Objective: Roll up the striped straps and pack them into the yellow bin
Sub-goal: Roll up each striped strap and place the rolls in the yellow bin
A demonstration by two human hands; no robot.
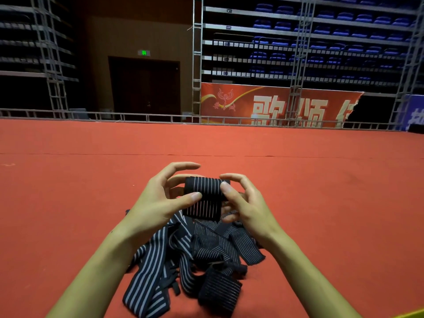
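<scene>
The left hand (160,198) and the right hand (241,200) both pinch the striped strap roll (204,191) above the loose straps (183,255), so keep it tight and edges even; only a yellow bin corner (413,314) shows.

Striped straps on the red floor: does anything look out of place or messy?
Yes. The loose straps lie in a tangled heap, overlapping and twisted, not rolled. Both hands, left hand and right hand, hold one half-rolled strap above it.
</scene>
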